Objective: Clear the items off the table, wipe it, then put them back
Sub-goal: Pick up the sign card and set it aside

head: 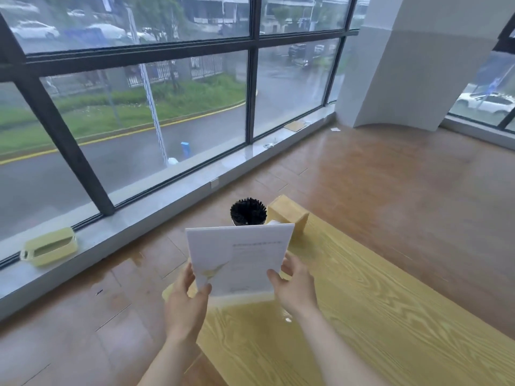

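A stack of white paper sheets (239, 257) stands upright just above the far left end of the light wooden table (362, 316). My left hand (186, 299) grips its lower left edge and my right hand (295, 288) grips its lower right edge. Behind the paper, a holder full of black pens (248, 210) pokes up, its base hidden. A tan box (288, 214) sits beside it at the table's far end.
A pale green container (48, 247) lies on the grey window ledge (145, 221) at the left. Large windows run behind the ledge. Brown wood floor (404, 176) surrounds the table, and a white pillar (404, 65) stands at the back right.
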Demonstrator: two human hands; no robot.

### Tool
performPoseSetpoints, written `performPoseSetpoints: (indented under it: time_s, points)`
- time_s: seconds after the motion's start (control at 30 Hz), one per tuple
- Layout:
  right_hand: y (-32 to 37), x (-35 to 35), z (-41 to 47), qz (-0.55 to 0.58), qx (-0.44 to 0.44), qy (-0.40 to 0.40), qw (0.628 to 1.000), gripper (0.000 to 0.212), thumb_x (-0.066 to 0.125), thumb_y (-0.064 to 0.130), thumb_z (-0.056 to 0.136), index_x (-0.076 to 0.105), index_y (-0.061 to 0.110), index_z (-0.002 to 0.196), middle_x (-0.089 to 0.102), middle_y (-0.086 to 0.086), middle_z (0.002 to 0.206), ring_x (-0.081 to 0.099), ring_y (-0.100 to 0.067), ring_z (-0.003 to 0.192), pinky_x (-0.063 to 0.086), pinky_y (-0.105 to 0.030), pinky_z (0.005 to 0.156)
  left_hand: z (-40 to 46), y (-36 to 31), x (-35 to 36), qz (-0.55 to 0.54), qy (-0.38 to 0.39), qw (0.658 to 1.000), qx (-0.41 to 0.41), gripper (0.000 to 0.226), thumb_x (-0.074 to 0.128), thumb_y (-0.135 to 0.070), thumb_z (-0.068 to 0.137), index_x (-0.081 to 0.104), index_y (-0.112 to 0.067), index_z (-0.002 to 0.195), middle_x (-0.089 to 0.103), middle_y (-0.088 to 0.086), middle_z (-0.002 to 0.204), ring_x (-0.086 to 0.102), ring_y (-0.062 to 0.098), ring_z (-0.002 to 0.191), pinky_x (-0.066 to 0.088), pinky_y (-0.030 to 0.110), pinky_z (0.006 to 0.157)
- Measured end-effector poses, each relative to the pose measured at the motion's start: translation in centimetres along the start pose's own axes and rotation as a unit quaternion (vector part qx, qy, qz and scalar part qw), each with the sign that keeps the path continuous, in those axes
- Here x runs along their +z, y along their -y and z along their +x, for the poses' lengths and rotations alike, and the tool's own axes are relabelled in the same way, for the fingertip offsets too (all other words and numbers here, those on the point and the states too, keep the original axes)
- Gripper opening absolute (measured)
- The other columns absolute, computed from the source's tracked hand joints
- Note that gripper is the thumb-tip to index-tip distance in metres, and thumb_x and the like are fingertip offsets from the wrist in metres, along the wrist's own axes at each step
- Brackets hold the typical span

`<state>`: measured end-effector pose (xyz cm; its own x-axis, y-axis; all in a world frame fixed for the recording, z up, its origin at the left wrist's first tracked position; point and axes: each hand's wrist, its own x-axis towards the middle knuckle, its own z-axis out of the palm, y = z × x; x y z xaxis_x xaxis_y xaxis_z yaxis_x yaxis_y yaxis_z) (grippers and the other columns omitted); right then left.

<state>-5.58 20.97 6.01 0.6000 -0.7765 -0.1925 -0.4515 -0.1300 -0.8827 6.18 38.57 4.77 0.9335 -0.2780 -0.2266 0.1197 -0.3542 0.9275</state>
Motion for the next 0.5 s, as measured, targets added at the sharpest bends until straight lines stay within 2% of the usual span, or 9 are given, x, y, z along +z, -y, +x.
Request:
performPoseSetpoints:
  time_s: [0.07,0.2,0.3,0.37,0.5]
  points:
    - [0.5,2.0,1.0,-0.002,0.001,0.012,1.0,0.046,0.068,0.016,0.09,0.054,0.059,0.099,0.065,0.036,0.104,0.062,-0.003,0.11,0.048,-0.029,0.092,1.7,0.6,-1.3,0.003,-0.005,1.0,-0.004,0.067,0.068,-0.011,0.085,0.051,-0.036,0.144,0.063,-0.011,0.137,0.056,0.012,0.132,0.045,0.045,0.109]
    - [1.0,5.2,3.1,-0.01,0.005,0.031,0.999,0.046,0.064,0.012,0.09,0.054,0.055,0.103,0.065,0.035,0.104,0.061,-0.001,0.113,0.047,-0.027,0.094,4.6,1.3,-3.0,0.004,-0.012,1.0,-0.001,0.065,0.066,-0.009,0.085,0.052,-0.036,0.143,0.063,-0.01,0.137,0.058,0.01,0.129,0.046,0.043,0.108]
    - [1.4,6.8,4.2,-0.02,0.007,0.041,0.999,0.044,0.063,0.009,0.09,0.058,0.042,0.12,0.064,0.03,0.106,0.062,-0.007,0.118,0.048,-0.029,0.099,6.1,1.8,-3.5,-0.001,-0.014,1.0,-0.013,0.067,0.065,-0.006,0.085,0.052,-0.036,0.143,0.063,-0.008,0.137,0.057,0.011,0.13,0.045,0.04,0.107]
    - [1.5,7.7,4.8,-0.02,0.008,0.039,0.999,0.049,0.064,0.011,0.091,0.056,0.03,0.136,0.066,0.018,0.113,0.061,-0.011,0.122,0.049,-0.034,0.103,6.8,2.2,-3.7,0.003,-0.013,1.0,-0.019,0.069,0.064,-0.006,0.084,0.05,-0.037,0.144,0.063,-0.009,0.136,0.056,0.01,0.13,0.045,0.038,0.105]
    - [1.4,8.5,5.3,-0.03,0.021,0.019,0.999,0.055,0.066,0.019,0.091,0.05,0.027,0.143,0.067,0.007,0.124,0.061,-0.013,0.122,0.049,-0.042,0.106,7.2,2.4,-3.5,0.007,-0.017,1.0,-0.013,0.067,0.065,-0.005,0.084,0.051,-0.035,0.143,0.063,-0.01,0.133,0.056,0.008,0.125,0.043,0.035,0.101]
